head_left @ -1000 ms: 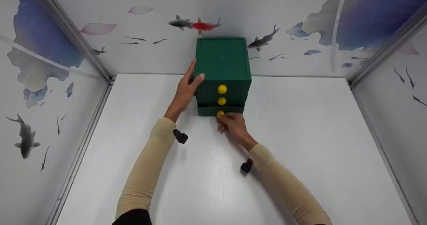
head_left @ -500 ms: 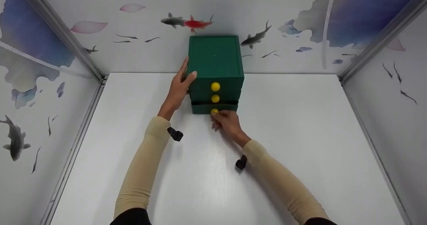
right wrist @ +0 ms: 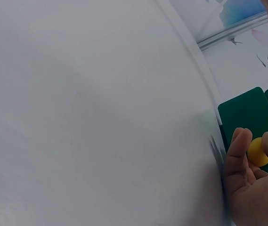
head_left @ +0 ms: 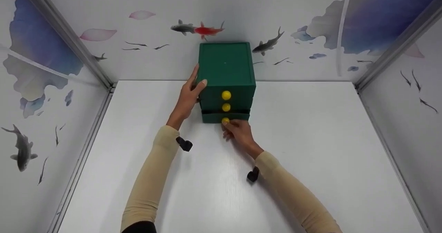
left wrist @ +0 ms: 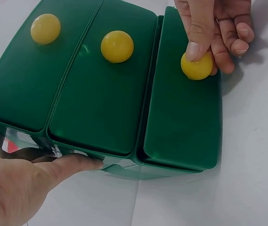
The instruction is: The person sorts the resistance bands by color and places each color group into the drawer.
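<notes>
A green three-drawer box (head_left: 225, 65) stands against the back wall with a round yellow knob on each drawer front. My left hand (head_left: 186, 100) rests along its left side, fingers extended, the thumb at the top front edge. My right hand (head_left: 241, 132) pinches the bottom drawer's yellow knob (left wrist: 196, 67) between thumb and fingers. That bottom drawer (left wrist: 183, 117) stands slightly pulled out, with a dark gap above its front. The upper yellow knob (left wrist: 45, 28) and middle yellow knob (left wrist: 117, 46) are untouched, their drawers pushed in. In the right wrist view, the right hand's fingers partly cover the drawer front.
A white tabletop (head_left: 214, 188) extends in front of the box. White back wall (head_left: 145, 62) and side walls printed with fish and petals enclose it, with metal strips (head_left: 79, 46) at the corners. Each wrist wears a small black camera (head_left: 184, 144).
</notes>
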The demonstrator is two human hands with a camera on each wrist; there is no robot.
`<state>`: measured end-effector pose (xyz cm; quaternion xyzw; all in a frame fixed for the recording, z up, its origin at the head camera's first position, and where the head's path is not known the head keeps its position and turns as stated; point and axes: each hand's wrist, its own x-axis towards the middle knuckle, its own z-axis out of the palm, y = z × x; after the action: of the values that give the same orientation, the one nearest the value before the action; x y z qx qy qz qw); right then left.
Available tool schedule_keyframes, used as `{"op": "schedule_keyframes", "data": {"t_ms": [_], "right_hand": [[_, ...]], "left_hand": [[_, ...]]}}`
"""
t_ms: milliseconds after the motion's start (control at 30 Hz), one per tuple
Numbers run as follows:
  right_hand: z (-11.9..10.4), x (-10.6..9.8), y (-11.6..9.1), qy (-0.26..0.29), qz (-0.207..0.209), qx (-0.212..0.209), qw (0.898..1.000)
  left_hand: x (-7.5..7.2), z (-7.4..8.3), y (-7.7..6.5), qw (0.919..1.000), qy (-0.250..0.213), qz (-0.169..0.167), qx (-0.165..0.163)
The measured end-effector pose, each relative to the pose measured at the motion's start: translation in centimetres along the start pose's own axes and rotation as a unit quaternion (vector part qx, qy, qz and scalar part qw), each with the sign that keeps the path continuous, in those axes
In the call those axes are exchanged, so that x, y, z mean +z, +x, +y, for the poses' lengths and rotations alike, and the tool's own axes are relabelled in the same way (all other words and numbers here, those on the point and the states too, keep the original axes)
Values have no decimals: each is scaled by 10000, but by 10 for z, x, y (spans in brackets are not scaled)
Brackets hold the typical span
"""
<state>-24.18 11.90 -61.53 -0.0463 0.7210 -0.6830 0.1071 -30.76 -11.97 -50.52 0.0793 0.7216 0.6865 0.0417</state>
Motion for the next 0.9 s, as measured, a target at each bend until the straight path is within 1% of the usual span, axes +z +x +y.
{"op": "schedule_keyframes", "data": {"t_ms": [100,267,333,500,633,733,833,900], "right_hand": [[1,0,-3,18,48,20,10000],[0,-3,-2,47,155,39,9999],[-2,-5,0,81,177,62,9998],[-3,-8,3,95,224,149,9996],[-1,-10,6,17,201,177,9996],[-1,-13,9,-97,147,167,9997],[0,-20,10,-233,99,208,9995],[-1,-28,9,-358,47,254,9990]], "left_hand": [[2,-2,-2,10000,24,-36,45],[6,0,-3,9997,-114,-108,161],[8,0,-3,9997,-149,-89,165],[13,-1,-5,9999,-45,-53,124],[15,0,-5,9999,-21,-36,112],[16,0,-2,9999,-36,-14,150],[19,-1,1,9998,-23,-36,177],[21,-3,3,9997,108,-43,217]]}}
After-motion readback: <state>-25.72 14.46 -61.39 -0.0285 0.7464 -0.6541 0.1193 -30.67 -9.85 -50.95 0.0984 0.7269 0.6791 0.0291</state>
